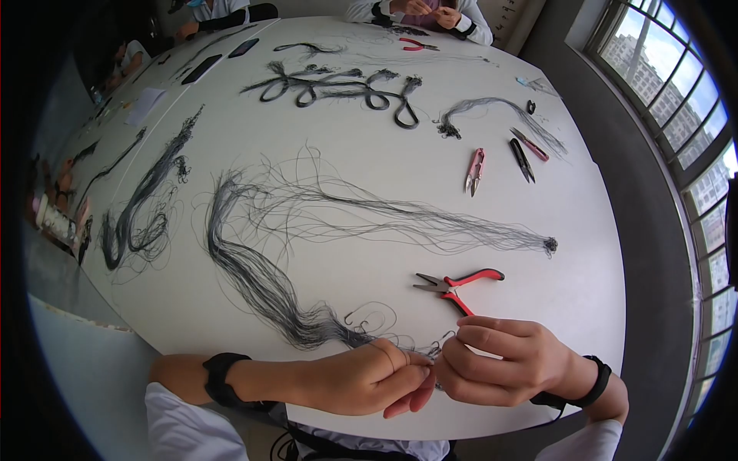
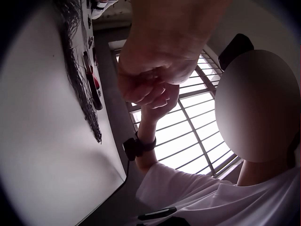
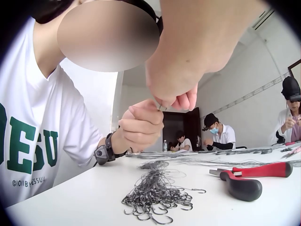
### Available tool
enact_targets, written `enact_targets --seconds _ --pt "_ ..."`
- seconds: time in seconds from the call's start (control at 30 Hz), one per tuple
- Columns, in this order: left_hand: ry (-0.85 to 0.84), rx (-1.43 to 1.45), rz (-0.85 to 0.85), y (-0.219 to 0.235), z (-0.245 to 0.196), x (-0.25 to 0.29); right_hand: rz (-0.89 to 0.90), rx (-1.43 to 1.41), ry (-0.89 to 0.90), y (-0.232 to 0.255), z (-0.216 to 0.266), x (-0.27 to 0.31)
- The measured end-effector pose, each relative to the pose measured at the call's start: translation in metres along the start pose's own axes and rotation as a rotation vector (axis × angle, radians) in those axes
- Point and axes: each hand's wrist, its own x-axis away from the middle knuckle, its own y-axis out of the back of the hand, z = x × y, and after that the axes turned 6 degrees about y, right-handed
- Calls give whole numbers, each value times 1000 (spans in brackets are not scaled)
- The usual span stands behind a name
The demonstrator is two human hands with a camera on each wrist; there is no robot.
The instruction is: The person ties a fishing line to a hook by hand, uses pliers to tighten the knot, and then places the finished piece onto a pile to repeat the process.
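Observation:
Both hands meet at the front of the white table (image 1: 369, 253). The left hand (image 1: 369, 376) pinches a small fish hook (image 3: 162, 108) between thumb and fingertips. From the other side the right hand (image 1: 507, 361) pinches at the same hook, its fingers curled and mostly covering it. Below the hands, in the right wrist view, lies a pile of dark fish hooks (image 3: 157, 197) tied to thin lines. The long bundle of grey fishing lines (image 1: 261, 284) runs from these hooks across the table. Red-handled pliers (image 1: 442, 286) lie with open jaws just beyond the right hand.
Pink-handled thread snips (image 1: 475, 172) and dark snips (image 1: 523, 160) lie at the right. More line bundles (image 1: 154, 184) lie to the left, with coiled bundles (image 1: 338, 88) farther back. Other people (image 3: 221, 134) sit around the table. A barred window (image 1: 669, 77) is on the right.

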Motion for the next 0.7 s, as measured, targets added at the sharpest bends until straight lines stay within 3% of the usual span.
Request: enact_targets --seconds 0.1,0.2,0.4,0.7 --pt "-45 153 -22 -5 3 -2 -23 -21 -32 1 0 2" --pt "46 94 53 4 -7 0 -15 -86 -55 2 -2 4" --pt "60 135 134 8 -2 -2 16 -205 -126 5 -4 1" --pt "59 228 132 10 3 -4 63 -301 -149 5 -5 3"
